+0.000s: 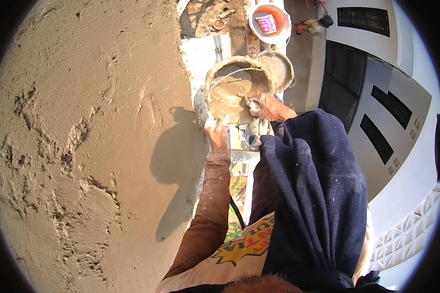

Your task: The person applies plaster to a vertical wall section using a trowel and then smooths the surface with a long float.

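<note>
Step in hand, seemingly: working wet grey-brown mortar (222,105) inside round mortar-crusted bucket (230,61). Left hand (218,129) grips near rim; right hand (264,106) curled over small mortar-coated tool (243,96) (blade unclear). Next move calls for clearing thin pale wire handle (230,74) crossing opening. Second caked bucket (290,74) crowds behind; beyond, orange-lined pail (281,22) with pink packet (266,24). Rough brown plastered surface (107,122) at left.

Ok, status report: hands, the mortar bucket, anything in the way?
Left hand on near rim of mortar bucket; right hand over its wet mortar, grip unclear. Pale handle crosses the opening; second bucket close at far right.
</note>
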Motion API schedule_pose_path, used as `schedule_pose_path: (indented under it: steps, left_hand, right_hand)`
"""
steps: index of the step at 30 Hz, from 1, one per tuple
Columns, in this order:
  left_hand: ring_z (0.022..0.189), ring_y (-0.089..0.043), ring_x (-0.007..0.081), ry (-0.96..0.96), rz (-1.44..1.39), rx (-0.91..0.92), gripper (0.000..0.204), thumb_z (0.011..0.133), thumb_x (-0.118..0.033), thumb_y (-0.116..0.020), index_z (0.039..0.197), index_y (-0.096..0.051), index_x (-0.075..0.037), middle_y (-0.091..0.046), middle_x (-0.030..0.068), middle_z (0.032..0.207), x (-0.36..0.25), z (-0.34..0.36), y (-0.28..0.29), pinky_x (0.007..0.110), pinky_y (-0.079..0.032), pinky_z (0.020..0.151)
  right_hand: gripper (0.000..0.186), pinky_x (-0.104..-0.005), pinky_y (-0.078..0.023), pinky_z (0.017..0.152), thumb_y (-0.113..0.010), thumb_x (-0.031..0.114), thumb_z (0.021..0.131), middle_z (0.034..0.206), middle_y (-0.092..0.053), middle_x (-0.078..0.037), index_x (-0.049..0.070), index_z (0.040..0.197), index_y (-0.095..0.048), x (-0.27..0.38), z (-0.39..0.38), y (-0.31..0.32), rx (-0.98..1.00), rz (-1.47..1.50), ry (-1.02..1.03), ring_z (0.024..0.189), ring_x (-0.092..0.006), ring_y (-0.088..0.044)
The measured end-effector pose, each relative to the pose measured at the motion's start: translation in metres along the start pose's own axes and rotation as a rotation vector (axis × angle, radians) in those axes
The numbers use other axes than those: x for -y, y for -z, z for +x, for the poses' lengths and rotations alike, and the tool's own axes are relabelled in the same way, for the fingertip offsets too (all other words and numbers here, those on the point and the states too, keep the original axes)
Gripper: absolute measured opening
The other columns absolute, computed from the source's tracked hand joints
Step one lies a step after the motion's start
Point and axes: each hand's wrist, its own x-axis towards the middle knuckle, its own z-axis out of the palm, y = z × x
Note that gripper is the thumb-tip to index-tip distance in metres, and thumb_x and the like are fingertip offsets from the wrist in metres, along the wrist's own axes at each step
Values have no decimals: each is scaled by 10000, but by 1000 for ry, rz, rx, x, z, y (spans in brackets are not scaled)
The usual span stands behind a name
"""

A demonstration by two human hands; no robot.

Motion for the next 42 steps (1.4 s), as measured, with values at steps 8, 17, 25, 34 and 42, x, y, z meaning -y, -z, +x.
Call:
schedule_pose_path:
  steps: [8, 17, 25, 34, 42]
  left_hand:
    - [1024, -625, 288, 212, -272, -121, 413, 829, -50, -630, 1229, -529, -41, -608, 117, 1151, 11, 34, -15, 442, -563, 751]
    - [1056, -631, 345, 288, -469, -161, 494, 872, -7, -564, 1351, -443, -34, -579, 149, 1236, 97, 64, 13, 538, -571, 854]
    - [1074, -611, 336, 251, -386, -79, 467, 854, 14, -574, 1309, -487, -44, -573, 129, 1211, 109, 68, 11, 549, -563, 862]
    - [1103, -602, 368, 308, -412, -92, 529, 857, 5, -572, 1359, -429, -74, -572, 140, 1209, 132, 81, 23, 557, -532, 918]
    - [982, -628, 283, 303, -380, -67, 379, 851, -56, -621, 1216, -551, 19, -614, 123, 1143, 123, 61, 13, 438, -565, 798]
  right_hand:
    - [379, -486, -525, 802, -608, 330, 904, 1078, -672, -182, 101, 1206, -613, 47, -56, 2, -322, 39, -376, 948, -401, -652]
    - [383, -504, -517, 809, -592, 337, 917, 1049, -669, -222, 59, 1181, -606, -147, -116, -44, -610, -186, -919, 956, -424, -644]
    - [365, -470, -500, 703, -586, 364, 917, 871, -673, -210, 8, 914, -668, -303, -46, -137, -337, -129, -706, 801, -371, -647]
    - [326, -360, -482, 642, -682, 315, 877, 729, -642, -135, 1, 966, -666, -200, -77, -54, -366, 212, -635, 637, -211, -592]
    - [398, -368, -515, 756, -609, 305, 880, 982, -669, -124, 22, 1159, -629, -60, -96, -11, -60, -58, -422, 748, -273, -623]
